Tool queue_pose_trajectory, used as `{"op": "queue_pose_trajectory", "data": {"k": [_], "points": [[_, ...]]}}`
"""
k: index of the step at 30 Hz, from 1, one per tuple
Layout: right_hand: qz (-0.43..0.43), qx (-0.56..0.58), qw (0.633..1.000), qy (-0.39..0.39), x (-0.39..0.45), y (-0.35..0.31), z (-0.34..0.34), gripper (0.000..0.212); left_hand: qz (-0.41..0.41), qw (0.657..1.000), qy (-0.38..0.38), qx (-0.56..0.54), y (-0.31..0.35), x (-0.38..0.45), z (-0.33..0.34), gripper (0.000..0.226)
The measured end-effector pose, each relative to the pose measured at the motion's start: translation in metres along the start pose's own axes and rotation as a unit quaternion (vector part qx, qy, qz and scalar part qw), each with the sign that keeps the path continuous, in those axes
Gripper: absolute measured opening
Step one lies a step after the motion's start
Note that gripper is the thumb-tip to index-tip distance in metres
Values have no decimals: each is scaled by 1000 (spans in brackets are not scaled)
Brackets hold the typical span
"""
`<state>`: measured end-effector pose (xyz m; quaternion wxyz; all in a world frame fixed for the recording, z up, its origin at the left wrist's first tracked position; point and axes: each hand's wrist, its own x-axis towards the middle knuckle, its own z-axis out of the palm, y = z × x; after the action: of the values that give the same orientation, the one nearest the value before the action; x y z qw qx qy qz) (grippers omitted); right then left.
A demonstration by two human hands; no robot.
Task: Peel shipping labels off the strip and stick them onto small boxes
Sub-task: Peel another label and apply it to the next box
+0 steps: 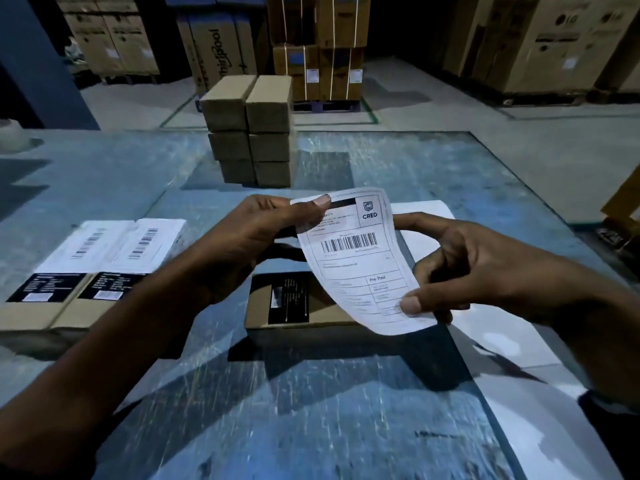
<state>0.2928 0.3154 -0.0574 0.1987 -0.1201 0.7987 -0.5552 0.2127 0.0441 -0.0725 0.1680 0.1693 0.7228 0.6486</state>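
Note:
A white shipping label [360, 261] with a barcode and a CRED logo hangs curved in the air above the table. My left hand [252, 244] pinches its top left corner between thumb and fingers. My right hand [478, 268] pinches its lower right edge. Directly beneath the label lies a small brown box [304, 306] with a black printed panel on its near side. To the left lie two small boxes [104, 265] side by side, each with a white barcode label stuck on top. A white strip of backing paper [519, 344] stretches along the table under my right arm.
A stack of plain brown small boxes [252, 133], two wide and three high, stands at the table's far middle. The blue table [311, 410] has a worn surface. Large appliance cartons [540, 39] stand on pallets across the floor behind. A roll of tape [10, 136] sits far left.

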Motion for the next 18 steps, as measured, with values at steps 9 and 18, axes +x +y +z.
{"op": "queue_pose_trajectory", "data": {"k": [9,18], "points": [[50,6,999,-17,-5,-1,5,84,31,992,-18,121,-8,-3,2,26],[53,10,998,45,-22,-10,14,97,53,992,-46,102,-18,-3,0,31]]}}
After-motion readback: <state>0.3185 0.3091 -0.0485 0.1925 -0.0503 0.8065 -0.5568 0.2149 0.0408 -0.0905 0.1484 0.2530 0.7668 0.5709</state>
